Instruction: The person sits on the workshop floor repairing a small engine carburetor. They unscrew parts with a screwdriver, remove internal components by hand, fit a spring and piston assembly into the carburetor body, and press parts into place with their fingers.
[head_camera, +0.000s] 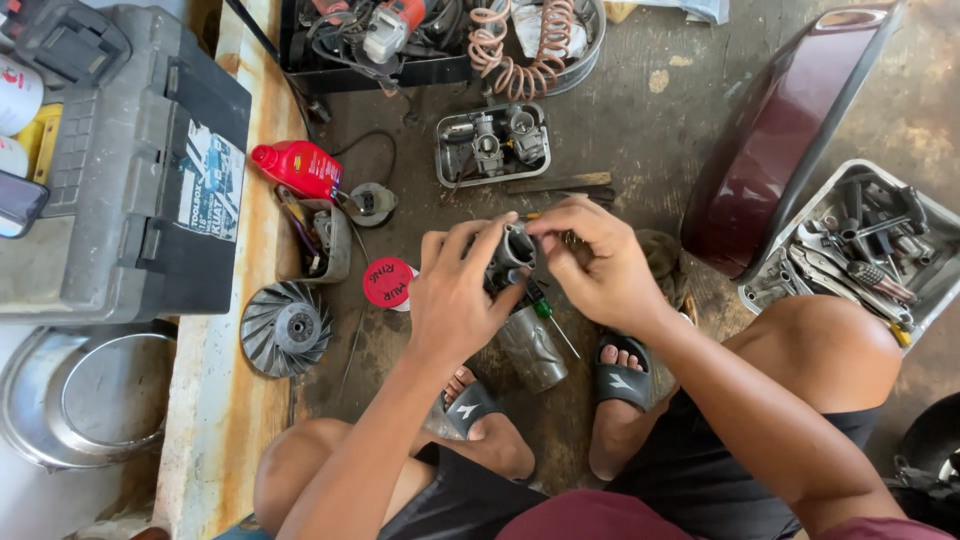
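My left hand (455, 295) grips a small grey metal carburettor body (512, 252) from its left side, held above the floor between my knees. My right hand (600, 265) is closed on the top right of the same part, its fingertips pinching at the round opening. A green-handled screwdriver (548, 315) lies on the floor just below the part, beside a dirty clear plastic cup (533, 350). My feet in black sandals (622, 378) rest under both hands.
A metal tray (443, 170) holding two more carburettors sits ahead. A red oil bottle (298, 168), a red round lid (387, 282), a finned fan wheel (284, 328) and a grey toolbox (130, 160) lie left. A maroon body panel (780, 130) and a tray of tools (930, 290) lie right.
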